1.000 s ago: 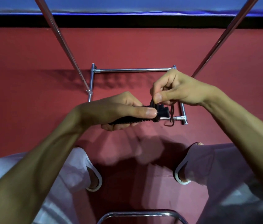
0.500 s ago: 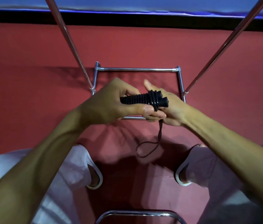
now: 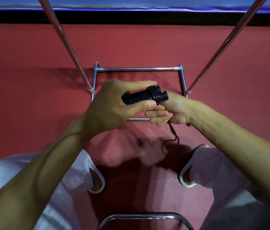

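Observation:
A black ribbed handle [image 3: 140, 97] with a narrower round end [image 3: 163, 96] lies across my left hand [image 3: 112, 103], which grips it with the thumb pressed along its underside. My right hand [image 3: 172, 110] sits right beside the handle's round end, fingers curled, and holds a thin dark cord [image 3: 172, 131]. The cord hangs from that fist and loops down over the red floor. Where the cord joins the handle is hidden by my fingers.
A chrome rectangular frame [image 3: 139, 69] lies on the red floor [image 3: 31, 80] under my hands, with two slanted chrome poles [image 3: 64, 39] [image 3: 222, 45] rising from its corners. My knees in white trousers [image 3: 15, 180] flank the gap. A curved chrome bar [image 3: 144, 216] is at the bottom edge.
The handle rose from low by the frame's near bar and tilted. My right hand let go of its top, went under the round end and closed on the cord, which now hangs loose.

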`<state>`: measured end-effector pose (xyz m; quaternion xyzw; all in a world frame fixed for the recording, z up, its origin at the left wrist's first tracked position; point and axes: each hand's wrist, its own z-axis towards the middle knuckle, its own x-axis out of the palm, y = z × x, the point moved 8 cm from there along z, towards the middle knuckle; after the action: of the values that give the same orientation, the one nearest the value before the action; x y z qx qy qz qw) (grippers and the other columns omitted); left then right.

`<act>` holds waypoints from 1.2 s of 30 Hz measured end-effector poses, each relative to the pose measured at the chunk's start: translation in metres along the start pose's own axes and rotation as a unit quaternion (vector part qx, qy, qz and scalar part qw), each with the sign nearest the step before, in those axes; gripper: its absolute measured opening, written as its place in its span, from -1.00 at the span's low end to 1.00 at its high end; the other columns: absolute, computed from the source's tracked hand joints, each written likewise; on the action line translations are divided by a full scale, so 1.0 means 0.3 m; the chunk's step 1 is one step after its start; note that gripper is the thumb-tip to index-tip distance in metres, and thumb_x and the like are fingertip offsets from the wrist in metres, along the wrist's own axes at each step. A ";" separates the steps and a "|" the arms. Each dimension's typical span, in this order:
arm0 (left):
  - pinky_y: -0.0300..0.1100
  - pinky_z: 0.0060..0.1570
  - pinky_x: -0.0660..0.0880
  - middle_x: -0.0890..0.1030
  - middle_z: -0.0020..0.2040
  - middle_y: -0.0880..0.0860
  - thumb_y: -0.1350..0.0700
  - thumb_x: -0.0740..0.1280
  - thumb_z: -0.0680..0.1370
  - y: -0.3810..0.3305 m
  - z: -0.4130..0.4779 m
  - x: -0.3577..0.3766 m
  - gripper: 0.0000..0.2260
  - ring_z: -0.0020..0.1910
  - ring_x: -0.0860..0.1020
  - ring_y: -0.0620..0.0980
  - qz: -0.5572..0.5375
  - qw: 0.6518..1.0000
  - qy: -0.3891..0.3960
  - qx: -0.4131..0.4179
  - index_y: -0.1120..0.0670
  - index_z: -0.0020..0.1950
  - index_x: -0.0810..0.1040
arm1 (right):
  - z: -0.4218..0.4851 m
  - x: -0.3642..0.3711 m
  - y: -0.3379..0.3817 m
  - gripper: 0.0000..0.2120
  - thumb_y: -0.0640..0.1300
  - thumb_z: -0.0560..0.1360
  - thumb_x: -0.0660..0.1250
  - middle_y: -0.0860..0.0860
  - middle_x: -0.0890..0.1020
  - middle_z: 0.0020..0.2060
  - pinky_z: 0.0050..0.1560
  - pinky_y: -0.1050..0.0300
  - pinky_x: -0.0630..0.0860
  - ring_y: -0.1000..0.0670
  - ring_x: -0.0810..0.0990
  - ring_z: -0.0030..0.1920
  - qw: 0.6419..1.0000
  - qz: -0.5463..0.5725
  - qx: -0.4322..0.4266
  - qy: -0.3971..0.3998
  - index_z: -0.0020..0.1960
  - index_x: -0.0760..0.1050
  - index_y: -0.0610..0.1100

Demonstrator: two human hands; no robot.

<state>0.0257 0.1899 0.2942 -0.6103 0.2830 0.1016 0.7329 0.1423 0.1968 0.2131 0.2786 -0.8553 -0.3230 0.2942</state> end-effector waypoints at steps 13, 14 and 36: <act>-0.39 -0.66 0.05 0.38 -0.41 -0.01 -0.25 0.29 0.60 0.169 -0.044 0.005 -0.72 -0.65 0.19 -0.19 -0.395 0.835 0.020 -0.383 -0.04 0.00 0.51 | -0.197 -0.061 0.202 -0.86 0.01 0.53 0.43 0.07 0.67 -0.32 -0.28 -0.03 0.56 -0.05 0.65 -0.30 0.609 -0.554 -0.372 -0.428 -0.06 0.66 -0.06; -0.38 -0.66 0.04 0.38 -0.42 -0.02 -0.25 0.28 0.60 0.169 -0.044 0.006 -0.72 -0.65 0.19 -0.20 -0.399 0.831 0.025 -0.387 -0.05 -0.02 0.51 | -0.197 -0.066 0.202 -0.80 0.07 0.55 0.39 0.05 0.69 -0.32 -0.29 -0.03 0.55 -0.08 0.67 -0.30 0.598 -0.571 -0.361 -0.431 -0.07 0.67 -0.05; -0.35 -0.59 0.14 0.46 -0.42 0.06 -0.23 0.48 0.47 0.196 -0.036 -0.031 -0.61 -0.62 0.25 -0.09 -0.311 0.867 -0.101 -0.376 0.07 0.02 0.58 | -0.169 -0.054 0.200 -0.84 -0.02 0.55 0.42 0.05 0.50 -0.46 -0.30 -0.05 0.53 -0.18 0.50 -0.38 0.679 -0.542 -0.302 -0.392 0.00 0.47 -0.05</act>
<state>-0.0143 0.1953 0.2490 -0.8823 -0.0562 0.0283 0.4664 0.1707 0.2259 0.2823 0.4375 -0.4478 -0.7464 -0.2259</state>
